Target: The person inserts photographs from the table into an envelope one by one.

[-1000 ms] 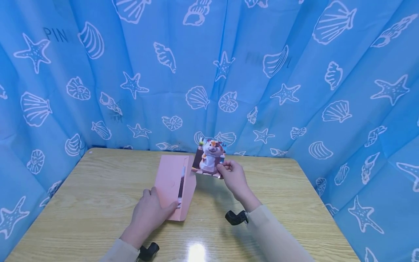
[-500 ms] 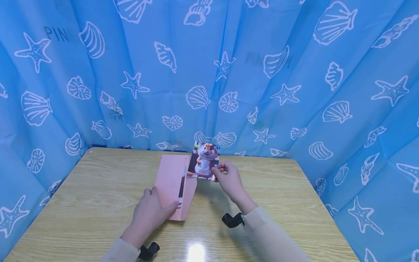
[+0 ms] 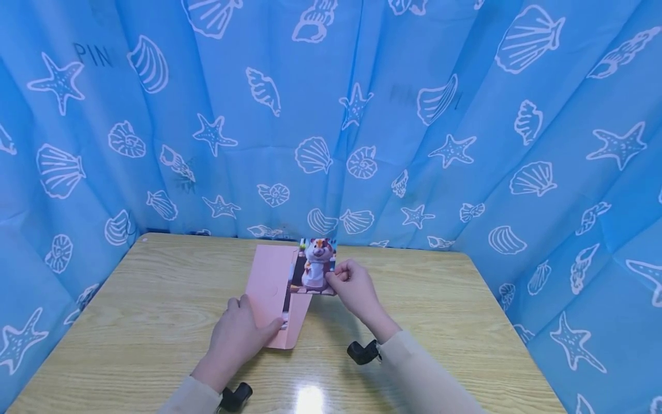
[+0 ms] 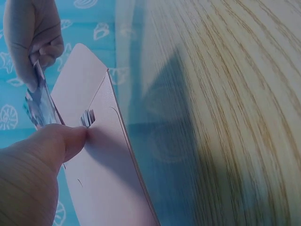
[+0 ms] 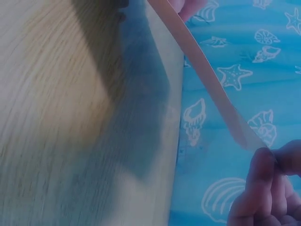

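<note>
A pink envelope (image 3: 266, 276) is held up over the table by my left hand (image 3: 235, 336), its thumb lying across the front near the opening. Inside that opening show the edges of other cards (image 4: 88, 117). With thumb and fingers my right hand (image 3: 357, 290) pinches the lower right corner of a photo card (image 3: 312, 270) picturing a hamster in white. The card's left edge lies at the envelope's mouth, in front of the raised flap (image 3: 297, 322); whether it is inside cannot be told. From the right wrist view, the envelope (image 5: 202, 70) appears edge-on.
Below both hands is a wooden table (image 3: 139, 310) with a bright light reflection near its front. A blue curtain (image 3: 331, 115) with white shells and starfish hangs behind it and along the sides. Black wrist cameras sit on both wrists.
My right hand has brought the photo card left and down, from above the envelope's right side to its mouth. The left hand and envelope have stayed nearly still.
</note>
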The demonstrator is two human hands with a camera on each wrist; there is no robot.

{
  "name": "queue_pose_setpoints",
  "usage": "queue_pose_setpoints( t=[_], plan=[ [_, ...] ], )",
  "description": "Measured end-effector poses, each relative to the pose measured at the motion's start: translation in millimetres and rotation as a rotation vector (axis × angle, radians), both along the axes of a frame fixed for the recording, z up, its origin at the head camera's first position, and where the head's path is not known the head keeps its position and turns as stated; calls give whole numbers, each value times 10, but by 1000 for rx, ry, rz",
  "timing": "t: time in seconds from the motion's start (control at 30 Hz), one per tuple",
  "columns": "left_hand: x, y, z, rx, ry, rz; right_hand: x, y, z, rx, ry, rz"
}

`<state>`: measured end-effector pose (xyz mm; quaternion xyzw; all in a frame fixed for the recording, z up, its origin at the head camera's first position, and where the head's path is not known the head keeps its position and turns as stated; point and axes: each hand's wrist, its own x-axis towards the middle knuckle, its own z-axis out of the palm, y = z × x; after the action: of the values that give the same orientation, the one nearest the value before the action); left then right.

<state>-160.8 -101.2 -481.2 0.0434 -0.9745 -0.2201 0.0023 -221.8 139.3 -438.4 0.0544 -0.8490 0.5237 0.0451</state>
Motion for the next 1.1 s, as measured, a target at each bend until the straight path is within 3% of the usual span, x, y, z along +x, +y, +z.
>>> queue_pose_setpoints(
  t=[0.53, 0.77, 1.1],
  plan=[
    [3, 9, 5, -19, 18, -1, 193, -152, -64, 102, -27, 74],
    [0, 18, -7, -17, 17, 7, 256, -178, -53, 101, -108, 117],
    [7, 44, -11, -18, 44, -22, 306, -191, -69, 71, -146, 194]
  ],
)
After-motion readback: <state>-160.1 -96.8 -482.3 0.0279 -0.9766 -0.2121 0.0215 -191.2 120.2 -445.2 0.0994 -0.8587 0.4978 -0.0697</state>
